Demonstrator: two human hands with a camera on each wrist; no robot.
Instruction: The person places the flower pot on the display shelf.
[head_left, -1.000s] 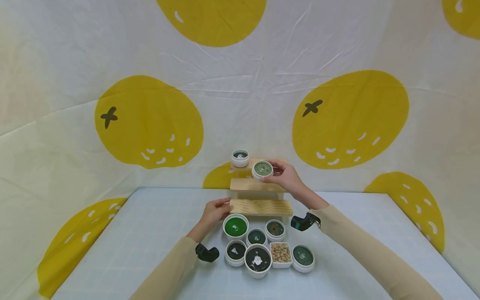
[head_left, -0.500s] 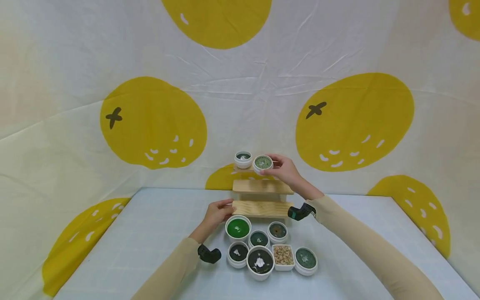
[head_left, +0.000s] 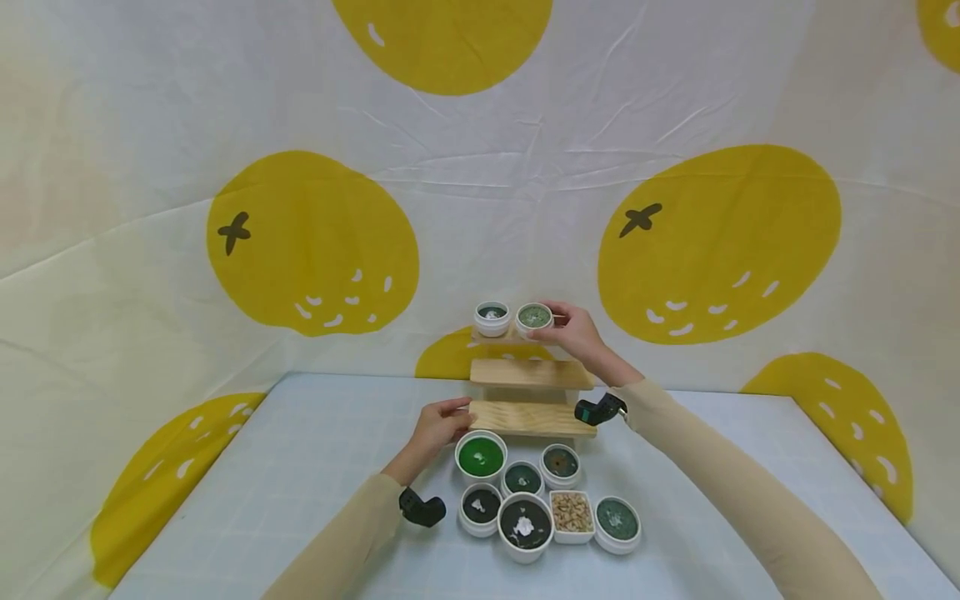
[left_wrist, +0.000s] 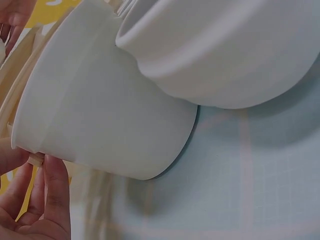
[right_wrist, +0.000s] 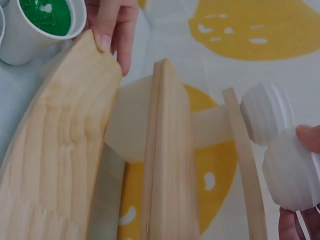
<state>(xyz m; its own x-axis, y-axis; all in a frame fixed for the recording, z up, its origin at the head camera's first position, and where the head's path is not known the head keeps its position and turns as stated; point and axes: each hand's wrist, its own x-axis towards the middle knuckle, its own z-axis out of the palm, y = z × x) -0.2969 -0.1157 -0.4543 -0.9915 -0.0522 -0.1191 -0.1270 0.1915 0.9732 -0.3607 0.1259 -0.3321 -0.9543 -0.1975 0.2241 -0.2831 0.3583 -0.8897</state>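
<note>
My right hand (head_left: 577, 332) grips a small white cup (head_left: 535, 317) with a speckled pale-green filling at the top tier of a three-tier wooden stand (head_left: 531, 418). Left of it, another white cup (head_left: 492, 320) with a dark filling sits on that tier. In the right wrist view the held cup (right_wrist: 290, 172) is close to the top board (right_wrist: 246, 165); whether it touches the board, I cannot tell. My left hand (head_left: 435, 431) pinches the left end of the lowest board, thumb on top. A white cup (left_wrist: 105, 110) partly hides this board in the left wrist view.
Before the stand are a green-filled cup (head_left: 481, 457), several dark-filled cups (head_left: 526, 525) and a square white dish (head_left: 572, 517) of tan pieces. The middle board (head_left: 528, 373) carries nothing. A white cloth (head_left: 510, 233) with yellow fruit prints hangs behind.
My right hand has raised the pale-green-filled cup from in front of the top tier to beside the other cup there. My left hand keeps its hold on the lowest board.
</note>
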